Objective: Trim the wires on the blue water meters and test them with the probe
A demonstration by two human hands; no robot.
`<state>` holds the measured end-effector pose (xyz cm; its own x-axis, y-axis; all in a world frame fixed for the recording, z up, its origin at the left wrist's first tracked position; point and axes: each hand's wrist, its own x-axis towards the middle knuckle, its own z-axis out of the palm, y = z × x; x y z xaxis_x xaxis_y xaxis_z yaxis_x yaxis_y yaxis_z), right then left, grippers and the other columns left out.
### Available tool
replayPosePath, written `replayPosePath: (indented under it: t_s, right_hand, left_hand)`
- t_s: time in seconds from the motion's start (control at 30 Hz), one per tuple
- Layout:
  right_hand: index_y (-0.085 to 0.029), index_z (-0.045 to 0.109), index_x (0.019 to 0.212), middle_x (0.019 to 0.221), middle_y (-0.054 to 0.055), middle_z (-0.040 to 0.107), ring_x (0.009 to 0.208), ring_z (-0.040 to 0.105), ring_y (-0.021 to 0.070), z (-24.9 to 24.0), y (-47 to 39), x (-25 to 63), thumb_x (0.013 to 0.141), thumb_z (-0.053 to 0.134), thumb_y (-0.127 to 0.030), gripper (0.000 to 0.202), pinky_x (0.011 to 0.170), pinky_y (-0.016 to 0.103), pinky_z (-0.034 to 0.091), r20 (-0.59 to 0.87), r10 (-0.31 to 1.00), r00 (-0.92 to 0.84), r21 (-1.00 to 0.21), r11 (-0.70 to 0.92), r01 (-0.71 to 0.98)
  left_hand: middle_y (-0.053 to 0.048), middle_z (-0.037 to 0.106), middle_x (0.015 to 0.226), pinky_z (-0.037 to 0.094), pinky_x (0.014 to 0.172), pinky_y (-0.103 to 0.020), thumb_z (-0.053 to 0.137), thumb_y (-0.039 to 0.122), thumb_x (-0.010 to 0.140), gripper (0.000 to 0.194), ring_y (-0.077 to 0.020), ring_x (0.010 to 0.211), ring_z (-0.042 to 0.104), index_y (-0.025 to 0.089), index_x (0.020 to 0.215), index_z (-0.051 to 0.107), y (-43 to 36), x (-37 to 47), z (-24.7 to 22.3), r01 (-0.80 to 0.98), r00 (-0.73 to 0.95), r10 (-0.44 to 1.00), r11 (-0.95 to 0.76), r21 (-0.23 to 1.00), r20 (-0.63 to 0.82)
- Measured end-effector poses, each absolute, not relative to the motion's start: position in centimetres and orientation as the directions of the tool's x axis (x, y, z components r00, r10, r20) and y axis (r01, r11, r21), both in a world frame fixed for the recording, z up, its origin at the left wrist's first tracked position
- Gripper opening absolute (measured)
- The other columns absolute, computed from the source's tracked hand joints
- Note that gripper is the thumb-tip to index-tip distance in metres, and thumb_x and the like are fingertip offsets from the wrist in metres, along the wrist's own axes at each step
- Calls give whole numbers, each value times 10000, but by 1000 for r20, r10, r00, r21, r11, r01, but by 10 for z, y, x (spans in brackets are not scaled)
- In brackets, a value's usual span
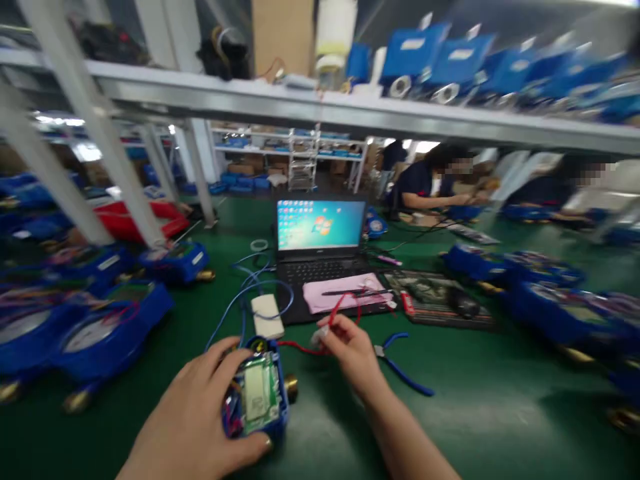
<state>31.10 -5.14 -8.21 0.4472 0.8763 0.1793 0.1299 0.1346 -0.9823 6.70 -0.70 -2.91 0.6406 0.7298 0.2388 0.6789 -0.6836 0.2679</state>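
Note:
My left hand [200, 413] is wrapped round a blue meter housing [280, 413] whose top is open, showing a green circuit board [257, 393] with a pale display. A brass fitting [291, 387] sticks out of its right side. From the housing a red wire [300, 347] runs over to my right hand [350, 350]. There my thumb and fingers pinch a small whitish connector [320, 335], partly covered by the fingertips. Just right of that hand, blue-handled pliers [405, 370] lie with their handles spread on the green table.
An open laptop [320, 227] stands ahead, a pink cloth [320, 297] and a pen on it. A white box [267, 317] and blue cable lie left of it; a mouse [464, 302] sits right. Blue meters [110, 333] crowd both sides under a shelf [300, 100]. Co-workers [425, 180] sit across.

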Motion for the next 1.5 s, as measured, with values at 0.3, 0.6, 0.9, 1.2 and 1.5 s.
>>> replayPosePath:
  t_s: [0.3,0.6,0.9,1.2,1.5]
  right_hand:
    - [-186,634,932,817,40,688,663,654,131,-64,-76,297,772,718,-269,198,615,230,558,207,878,432,-972,236,-14]
    - [-245,640,883,780,24,641,779,621,163,-16,-98,265,847,637,-223,43,689,258,553,437,881,181,-887,389,249]
    - [-251,620,930,782,23,689,741,666,190,-17,-101,253,819,635,-180,133,669,282,555,466,885,7,-784,409,466]
    - [-220,640,807,702,0,706,624,685,158,-7,-91,247,797,613,-189,42,578,210,560,486,870,-88,-639,422,643]
    - [-218,640,799,717,3,704,611,674,135,-7,-87,249,807,608,-193,41,577,186,549,466,874,-139,-604,429,672]
  left_hand:
    - [-146,411,1325,397,973,-548,856,503,463,884,-366,1171,429,191,1197,476,-16,79,-6,628,717,691,-699,342,94]
    - [-131,449,1272,439,928,-510,856,556,463,857,-336,1086,480,184,1144,493,-20,78,-9,570,727,653,-746,344,212]
    - [-118,458,1270,446,910,-474,839,597,473,844,-326,1058,493,183,1125,499,-22,76,-15,546,721,644,-755,364,256]
    - [-122,464,1256,446,899,-463,794,608,537,803,-321,1056,503,175,1138,481,-20,76,-16,524,725,629,-767,370,281]
    - [-110,461,1258,424,918,-468,791,587,546,790,-319,1070,490,187,1149,473,-19,74,-18,521,730,632,-762,385,262]
